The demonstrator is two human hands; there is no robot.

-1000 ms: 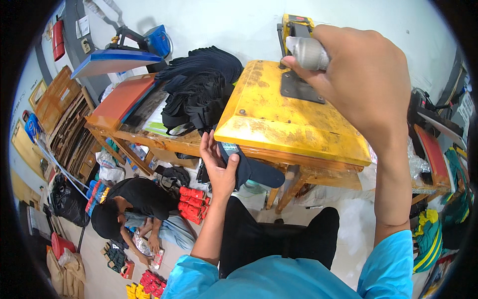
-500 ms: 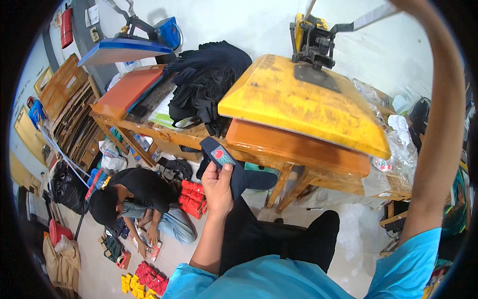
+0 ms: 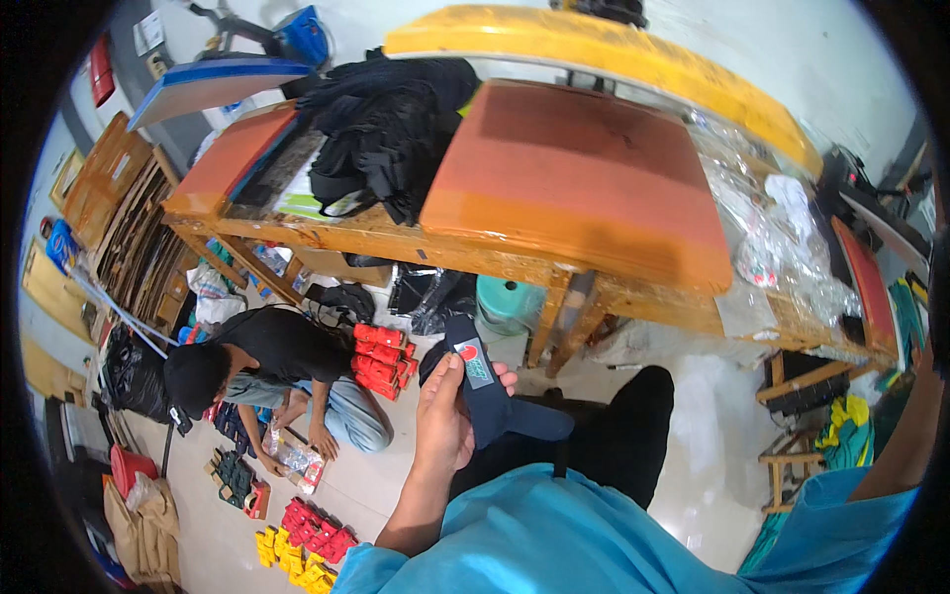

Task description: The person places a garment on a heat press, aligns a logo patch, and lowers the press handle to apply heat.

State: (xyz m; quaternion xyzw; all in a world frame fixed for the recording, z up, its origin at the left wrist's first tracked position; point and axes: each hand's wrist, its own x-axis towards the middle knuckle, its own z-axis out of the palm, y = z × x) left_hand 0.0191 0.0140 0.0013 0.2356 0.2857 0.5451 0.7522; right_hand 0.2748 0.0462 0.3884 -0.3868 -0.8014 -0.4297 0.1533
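Note:
My left hand (image 3: pixel 442 418) grips a dark navy sock (image 3: pixel 488 411) in front of my body. The thumb lies beside a small label (image 3: pixel 473 364) with a red figure, and fingertips show past the sock's other edge. My right forearm (image 3: pixel 905 431) rises along the right rim, and the hand is outside the picture. Beyond the sock is a heat press, its yellow upper plate (image 3: pixel 604 54) raised above an orange-brown lower plate (image 3: pixel 584 178). Left of this plate, a heap of black and dark socks (image 3: pixel 381 129) lies on the wooden table (image 3: pixel 396 238).
A second press with a blue upper plate (image 3: pixel 218 84) stands at the far left. A person (image 3: pixel 277 366) sits on the floor handling a clear packet (image 3: pixel 295 457). Red bundles (image 3: pixel 384 358) and yellow bundles (image 3: pixel 292 559) lie nearby. Clear plastic (image 3: pixel 777 233) covers the table's right end.
The yellow plate has swung up and back, uncovering the lower plate. My right arm has moved outward to the right rim. My left hand, still holding the sock, is lower and slightly farther right.

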